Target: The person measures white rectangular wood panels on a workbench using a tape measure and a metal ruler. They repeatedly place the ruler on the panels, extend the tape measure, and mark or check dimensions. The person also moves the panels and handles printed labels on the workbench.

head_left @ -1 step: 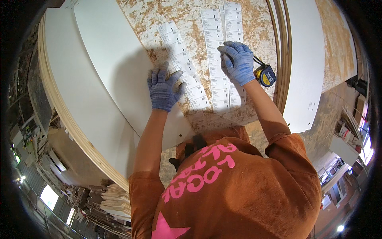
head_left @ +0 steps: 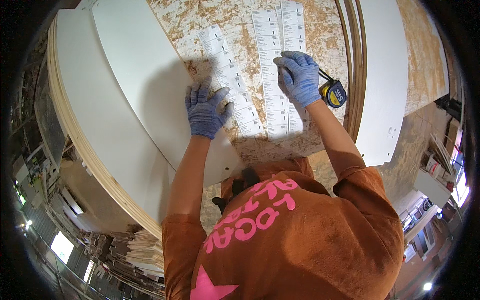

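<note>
The middle label strip [head_left: 271,92], a long white run of small printed sections, lies lengthwise on the worn brown-and-white surface [head_left: 240,25], its near end pointing toward the person. Left of the middle label strip, the left label strip [head_left: 229,70] lies at a slant, the gap between them wide at the far end and narrow at the near end. Just right of the middle label strip runs the right label strip [head_left: 293,22], partly hidden under the right hand [head_left: 299,77]. That hand, in a blue-grey knit glove, reaches over the right-hand edge of the middle label strip, fingers close together and bent toward the thumb; whether they pinch anything cannot be told. The left hand [head_left: 206,110], gloved alike, is well left of the middle label strip, with the left label strip in between; it lies palm down over the edge of a white panel [head_left: 132,47], its fingers and thumb spread. Right of the middle label strip, by the right wrist, sits a yellow and dark-blue tape measure [head_left: 336,95] with a black strap [head_left: 326,76]. Farther right of the middle label strip stand the brown edges of several boards [head_left: 356,65], and past them another white panel [head_left: 384,75] with small dark holes near its corner.
</note>
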`<state>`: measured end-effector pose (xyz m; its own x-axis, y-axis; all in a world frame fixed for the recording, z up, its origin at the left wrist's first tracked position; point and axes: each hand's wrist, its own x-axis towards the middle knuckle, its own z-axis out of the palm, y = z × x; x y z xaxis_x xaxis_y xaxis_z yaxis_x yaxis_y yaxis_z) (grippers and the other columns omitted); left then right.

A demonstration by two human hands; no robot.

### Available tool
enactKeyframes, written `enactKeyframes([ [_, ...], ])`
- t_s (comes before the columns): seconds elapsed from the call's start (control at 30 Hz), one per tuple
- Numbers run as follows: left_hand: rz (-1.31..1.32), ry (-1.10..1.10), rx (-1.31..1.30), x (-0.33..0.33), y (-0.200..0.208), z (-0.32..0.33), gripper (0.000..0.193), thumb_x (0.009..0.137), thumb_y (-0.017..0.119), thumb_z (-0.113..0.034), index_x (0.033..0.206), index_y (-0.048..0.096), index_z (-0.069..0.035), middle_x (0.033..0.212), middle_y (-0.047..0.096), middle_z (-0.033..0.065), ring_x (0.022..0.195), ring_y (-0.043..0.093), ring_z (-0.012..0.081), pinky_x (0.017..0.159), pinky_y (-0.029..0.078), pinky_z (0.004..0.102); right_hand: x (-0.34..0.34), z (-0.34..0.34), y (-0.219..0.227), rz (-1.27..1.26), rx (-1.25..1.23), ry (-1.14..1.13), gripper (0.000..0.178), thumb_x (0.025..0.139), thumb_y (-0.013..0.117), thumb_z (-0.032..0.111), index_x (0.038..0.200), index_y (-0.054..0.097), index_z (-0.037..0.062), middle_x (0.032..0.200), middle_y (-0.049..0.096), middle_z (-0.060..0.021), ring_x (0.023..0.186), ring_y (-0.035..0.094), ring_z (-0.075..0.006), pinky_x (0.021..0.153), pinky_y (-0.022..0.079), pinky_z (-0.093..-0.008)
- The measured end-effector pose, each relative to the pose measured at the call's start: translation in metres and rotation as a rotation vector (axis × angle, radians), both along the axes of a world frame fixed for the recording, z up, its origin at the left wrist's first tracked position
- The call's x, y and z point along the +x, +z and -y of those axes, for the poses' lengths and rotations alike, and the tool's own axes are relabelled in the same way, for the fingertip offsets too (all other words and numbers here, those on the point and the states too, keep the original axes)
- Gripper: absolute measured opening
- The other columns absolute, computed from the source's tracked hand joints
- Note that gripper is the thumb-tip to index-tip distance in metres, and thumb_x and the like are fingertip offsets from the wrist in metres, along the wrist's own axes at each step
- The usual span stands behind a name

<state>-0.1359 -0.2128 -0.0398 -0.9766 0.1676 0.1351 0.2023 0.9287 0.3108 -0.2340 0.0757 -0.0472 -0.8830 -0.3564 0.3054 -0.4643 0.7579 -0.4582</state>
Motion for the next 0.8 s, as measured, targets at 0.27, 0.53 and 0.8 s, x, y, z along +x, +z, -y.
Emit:
enactKeyframes([
  [0.27, 0.020, 0.002, 0.000, 0.001, -0.002, 0.001, 0.040, 0.073, 0.077, -0.039, 0.110, 0.070, -0.026, 0.139, 0.049, 0.0097, 0.129, 0.043, 0.0342, 0.113, 0.026, 0.0529, 0.021, -0.001, 0.005, 0.067, 0.017, 0.017, 0.024, 0.077, 0.065, 0.016, 0.098, 0.074, 0.0222, 0.114, 0.066, -0.0036, 0.107, 0.057, -0.0299, 0.092, 0.040, -0.0456],
  [0.53, -0.010, 0.010, -0.032, 0.002, -0.002, 0.000, 0.038, 0.072, 0.076, -0.041, 0.107, 0.072, -0.026, 0.136, 0.051, 0.0096, 0.130, 0.043, 0.0320, 0.113, 0.027, 0.0521, 0.036, 0.000, -0.001, 0.075, 0.079, 0.019, 0.027, 0.076, 0.066, 0.016, 0.101, 0.073, 0.0236, 0.120, 0.065, -0.0027, 0.112, 0.055, -0.0308, 0.096, 0.037, -0.0473],
  [0.8, 0.026, 0.025, -0.070, 0.004, -0.009, 0.001, 0.038, 0.074, 0.075, -0.044, 0.107, 0.073, -0.027, 0.134, 0.053, 0.0090, 0.132, 0.041, 0.0313, 0.115, 0.025, 0.0511, 0.039, -0.004, -0.004, 0.103, 0.108, 0.032, 0.032, 0.075, 0.067, 0.017, 0.105, 0.072, 0.0247, 0.126, 0.063, -0.0011, 0.116, 0.053, -0.0313, 0.099, 0.036, -0.0479],
])
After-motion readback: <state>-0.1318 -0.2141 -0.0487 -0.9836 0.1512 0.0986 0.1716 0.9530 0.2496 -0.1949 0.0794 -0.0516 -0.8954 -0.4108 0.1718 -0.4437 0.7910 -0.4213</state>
